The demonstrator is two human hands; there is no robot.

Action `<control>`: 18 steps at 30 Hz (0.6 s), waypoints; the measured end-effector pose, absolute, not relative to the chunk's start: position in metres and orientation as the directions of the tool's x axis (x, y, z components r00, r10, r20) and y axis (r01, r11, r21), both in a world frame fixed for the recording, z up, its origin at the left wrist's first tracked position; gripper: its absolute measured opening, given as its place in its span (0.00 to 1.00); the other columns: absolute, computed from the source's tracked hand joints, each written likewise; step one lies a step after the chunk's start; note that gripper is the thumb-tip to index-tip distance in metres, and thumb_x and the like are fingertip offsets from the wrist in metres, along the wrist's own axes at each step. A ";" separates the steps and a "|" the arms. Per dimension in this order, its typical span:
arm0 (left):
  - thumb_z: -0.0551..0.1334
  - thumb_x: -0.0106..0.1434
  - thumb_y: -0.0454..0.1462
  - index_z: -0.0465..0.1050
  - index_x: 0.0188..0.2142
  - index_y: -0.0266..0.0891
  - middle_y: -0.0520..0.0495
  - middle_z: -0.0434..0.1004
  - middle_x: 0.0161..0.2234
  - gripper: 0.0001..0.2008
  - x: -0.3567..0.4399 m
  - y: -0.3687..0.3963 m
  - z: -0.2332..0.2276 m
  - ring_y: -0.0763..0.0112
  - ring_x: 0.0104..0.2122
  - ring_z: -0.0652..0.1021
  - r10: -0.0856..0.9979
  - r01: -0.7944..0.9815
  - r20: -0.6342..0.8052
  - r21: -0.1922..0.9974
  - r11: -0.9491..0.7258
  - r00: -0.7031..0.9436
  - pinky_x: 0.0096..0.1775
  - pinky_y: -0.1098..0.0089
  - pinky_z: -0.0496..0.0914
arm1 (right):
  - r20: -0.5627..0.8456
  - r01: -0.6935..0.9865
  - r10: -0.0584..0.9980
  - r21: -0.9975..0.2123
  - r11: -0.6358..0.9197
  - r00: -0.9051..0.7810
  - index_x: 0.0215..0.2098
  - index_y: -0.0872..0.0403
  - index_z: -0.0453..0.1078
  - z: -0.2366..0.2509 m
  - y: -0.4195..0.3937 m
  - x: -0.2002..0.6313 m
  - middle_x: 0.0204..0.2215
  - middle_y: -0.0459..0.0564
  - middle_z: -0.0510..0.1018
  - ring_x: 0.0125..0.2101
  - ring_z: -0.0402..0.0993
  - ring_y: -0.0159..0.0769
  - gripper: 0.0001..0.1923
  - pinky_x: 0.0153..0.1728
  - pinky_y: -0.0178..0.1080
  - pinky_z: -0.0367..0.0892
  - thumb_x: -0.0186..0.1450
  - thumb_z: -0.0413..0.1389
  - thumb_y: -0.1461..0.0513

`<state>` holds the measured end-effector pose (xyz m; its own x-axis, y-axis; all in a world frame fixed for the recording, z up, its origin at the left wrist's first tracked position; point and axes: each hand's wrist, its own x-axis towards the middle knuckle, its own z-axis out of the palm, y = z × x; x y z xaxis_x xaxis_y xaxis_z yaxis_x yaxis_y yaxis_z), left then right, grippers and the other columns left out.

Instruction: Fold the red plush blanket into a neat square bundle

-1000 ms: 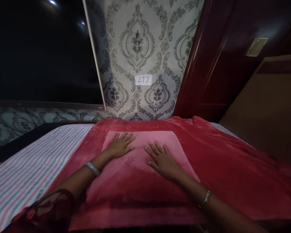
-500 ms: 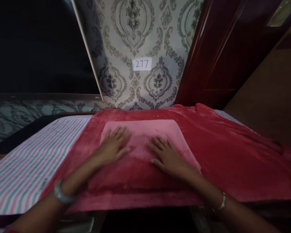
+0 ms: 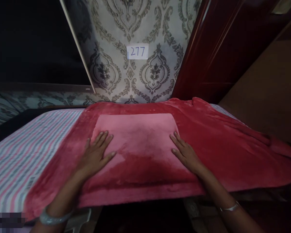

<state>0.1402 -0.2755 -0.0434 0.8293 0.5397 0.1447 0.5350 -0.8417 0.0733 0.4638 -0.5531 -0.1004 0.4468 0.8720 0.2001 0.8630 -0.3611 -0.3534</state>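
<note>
A folded pink cloth (image 3: pixel 138 139) lies flat on a larger red plush blanket (image 3: pixel 220 145) spread over a bed. My left hand (image 3: pixel 95 155) rests palm down on the pink cloth's left edge, fingers spread. Flat on the cloth's right edge lies my right hand (image 3: pixel 185 153), fingers also apart. Neither hand grips anything. Each wrist wears a silver bangle.
A pink and grey striped sheet (image 3: pixel 21 152) covers the bed to the left. Patterned wallpaper with a paper label reading 277 (image 3: pixel 137 51) is straight ahead. A dark red wooden door (image 3: pixel 223 48) stands at the right, a dark panel (image 3: pixel 31 42) at the left.
Both hands have slid apart from the middle of the pink cloth to its left and right edges and drawn slightly toward me. The camera has tilted down.
</note>
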 end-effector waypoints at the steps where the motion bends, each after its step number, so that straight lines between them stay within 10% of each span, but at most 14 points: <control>1: 0.47 0.70 0.57 0.51 0.72 0.45 0.41 0.47 0.73 0.36 0.134 -0.271 -0.043 0.47 0.71 0.51 0.590 0.583 0.113 0.097 -0.807 0.799 0.65 0.33 0.47 | 0.199 0.860 0.871 -0.358 -0.363 0.450 0.73 0.48 0.50 -0.101 -0.552 0.464 0.73 0.54 0.45 0.70 0.49 0.49 0.33 0.63 0.61 0.56 0.75 0.38 0.46; 5: 0.44 0.71 0.54 0.52 0.72 0.42 0.41 0.52 0.71 0.35 0.104 -0.254 -0.040 0.47 0.71 0.50 0.729 0.719 0.030 0.141 -0.681 0.684 0.66 0.34 0.47 | 0.189 0.861 0.872 -0.349 -0.370 0.452 0.74 0.47 0.49 -0.099 -0.553 0.469 0.73 0.54 0.45 0.70 0.49 0.50 0.32 0.63 0.61 0.57 0.75 0.39 0.48; 9: 0.46 0.71 0.52 0.60 0.68 0.39 0.37 0.52 0.71 0.33 0.093 -0.277 -0.026 0.43 0.71 0.52 0.738 0.747 0.258 0.083 -0.660 0.623 0.66 0.35 0.50 | 0.227 0.871 0.849 -0.251 -0.423 0.477 0.73 0.45 0.52 -0.076 -0.556 0.453 0.72 0.51 0.48 0.71 0.41 0.55 0.31 0.64 0.67 0.51 0.75 0.41 0.48; 15: 0.55 0.69 0.53 0.50 0.72 0.45 0.44 0.55 0.71 0.36 0.138 -0.374 -0.031 0.53 0.70 0.56 0.192 0.192 0.296 0.027 -0.981 0.936 0.70 0.44 0.48 | 0.276 0.994 0.959 -0.104 -0.042 0.069 0.74 0.47 0.49 -0.046 -0.542 0.355 0.72 0.48 0.48 0.72 0.37 0.48 0.32 0.69 0.61 0.39 0.73 0.47 0.54; 18: 0.58 0.68 0.51 0.42 0.73 0.40 0.39 0.55 0.71 0.41 0.154 -0.392 -0.051 0.54 0.70 0.55 0.099 0.108 0.311 -0.011 -0.994 0.945 0.70 0.45 0.48 | 0.208 0.996 0.978 -0.083 0.038 -0.020 0.74 0.46 0.46 -0.056 -0.537 0.337 0.72 0.48 0.48 0.72 0.38 0.46 0.36 0.69 0.60 0.38 0.72 0.52 0.55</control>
<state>0.1536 -0.3920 -0.0511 0.9451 0.0992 0.3113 0.1080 -0.9941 -0.0110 0.3367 -0.5373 -0.0558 -0.0198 0.9780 0.2079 0.9959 0.0377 -0.0825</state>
